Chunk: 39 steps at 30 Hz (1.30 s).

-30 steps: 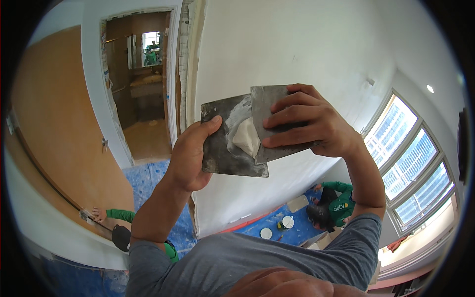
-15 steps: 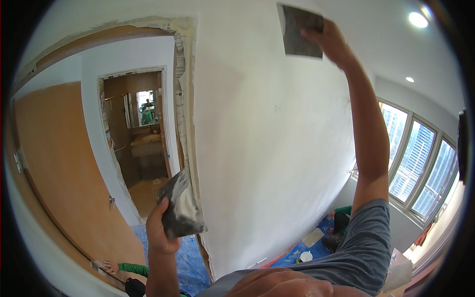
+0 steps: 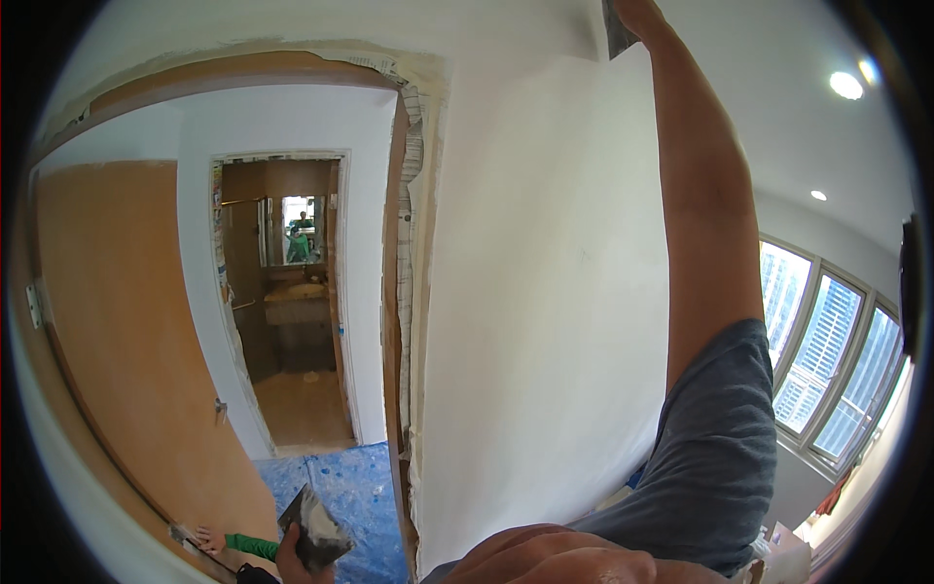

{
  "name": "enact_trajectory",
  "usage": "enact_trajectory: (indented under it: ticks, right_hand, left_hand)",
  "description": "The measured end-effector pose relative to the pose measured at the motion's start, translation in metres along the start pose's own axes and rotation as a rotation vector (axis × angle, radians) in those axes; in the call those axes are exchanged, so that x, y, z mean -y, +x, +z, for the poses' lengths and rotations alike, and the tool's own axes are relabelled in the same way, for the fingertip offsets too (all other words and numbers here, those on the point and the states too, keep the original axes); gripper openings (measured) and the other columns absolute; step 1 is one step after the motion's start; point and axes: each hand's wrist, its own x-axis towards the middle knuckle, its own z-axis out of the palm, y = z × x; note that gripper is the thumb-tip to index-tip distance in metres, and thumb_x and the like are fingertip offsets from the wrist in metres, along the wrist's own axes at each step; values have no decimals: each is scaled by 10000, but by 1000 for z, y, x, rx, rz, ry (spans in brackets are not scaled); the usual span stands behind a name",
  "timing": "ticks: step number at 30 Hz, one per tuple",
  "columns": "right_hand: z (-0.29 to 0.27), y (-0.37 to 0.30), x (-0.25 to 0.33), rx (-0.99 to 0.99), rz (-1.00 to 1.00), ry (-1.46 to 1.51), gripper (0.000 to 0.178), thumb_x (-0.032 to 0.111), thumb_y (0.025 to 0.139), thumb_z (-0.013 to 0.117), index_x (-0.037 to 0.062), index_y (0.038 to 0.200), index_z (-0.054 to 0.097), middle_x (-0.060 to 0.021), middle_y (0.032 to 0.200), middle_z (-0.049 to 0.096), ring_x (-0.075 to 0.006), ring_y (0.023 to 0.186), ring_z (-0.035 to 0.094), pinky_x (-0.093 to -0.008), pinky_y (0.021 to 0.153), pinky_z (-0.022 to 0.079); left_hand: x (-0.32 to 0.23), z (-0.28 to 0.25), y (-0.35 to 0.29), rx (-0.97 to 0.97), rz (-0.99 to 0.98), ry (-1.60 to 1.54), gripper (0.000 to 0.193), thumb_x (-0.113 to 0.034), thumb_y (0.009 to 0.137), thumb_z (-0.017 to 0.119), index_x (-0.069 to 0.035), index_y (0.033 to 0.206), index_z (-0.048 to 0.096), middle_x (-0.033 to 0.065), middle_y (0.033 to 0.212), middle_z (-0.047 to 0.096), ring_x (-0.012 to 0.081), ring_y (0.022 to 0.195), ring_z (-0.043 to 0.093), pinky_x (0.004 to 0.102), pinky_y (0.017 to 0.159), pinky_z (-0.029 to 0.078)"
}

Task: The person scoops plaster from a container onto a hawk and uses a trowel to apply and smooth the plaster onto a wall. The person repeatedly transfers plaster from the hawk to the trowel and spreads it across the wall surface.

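High on the white wall (image 3: 545, 243), my right hand (image 3: 639, 16) grips a flat dark putty blade (image 3: 617, 37). The blade is near or against the wall; most of it and part of the hand are cut off by the upper edge. Low at the left, my left hand (image 3: 290, 560) is closed on a second dark flat putty blade (image 3: 313, 533) smeared with whitish putty. This blade is held in front of the doorway, over the blue floor sheet (image 3: 370, 496).
A doorway frame edged with torn paper (image 3: 413, 156) stands left of the wall, with a brown door (image 3: 117, 321) beyond. Another person's hand (image 3: 209, 538), with a green sleeve, touches the door's lower part. Windows (image 3: 827, 341) line the right side.
My right hand and its blade have moved up, mostly out of the picture. My left hand with its blade has dropped lower. The view has shifted, placing the doorway further right.
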Motion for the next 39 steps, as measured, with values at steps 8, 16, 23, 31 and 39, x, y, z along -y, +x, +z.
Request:
enact_trajectory:
  ticks: [8,16,23,31,39]
  right_hand:
    - [-22,-31,60,-38,254,105,487,310,1039,398,-81,1067,689,-285,1082,696,-385,1030,691,-452,854,564]
    - [-35,-35,92,99,261,89,493,287,1049,381,-111,1071,669,-283,1069,698,-390,945,710,-441,811,583]
    - [-36,-48,123,207,295,250,347,207,991,475,-66,1048,682,-263,1002,699,-340,844,707,-415,735,593]
    - [-43,-45,175,142,173,242,356,235,1003,490,-51,1066,692,-226,1104,688,-312,900,693,-403,759,611]
    - [-92,-89,301,170,186,307,305,261,997,553,-15,1015,682,-144,976,695,-253,814,694,-364,731,599]
  left_hand:
    - [-19,-30,-14,-204,-35,-66,687,-644,933,557,-30,1234,614,135,1216,632,317,1126,561,471,1008,440]
    - [-26,-10,-12,-205,-54,-83,613,-625,964,523,-32,968,677,117,978,683,277,931,603,442,902,478]
    - [-19,-33,-6,-196,-3,-46,617,-622,979,498,-29,975,670,100,901,672,260,888,601,438,864,484]
    - [-16,-32,-4,-212,-24,-75,612,-618,984,490,-31,999,663,94,867,666,252,842,598,440,831,490]
    - [-16,-34,3,-221,-46,-128,606,-614,986,490,-33,1007,661,97,866,665,256,839,601,442,824,493]
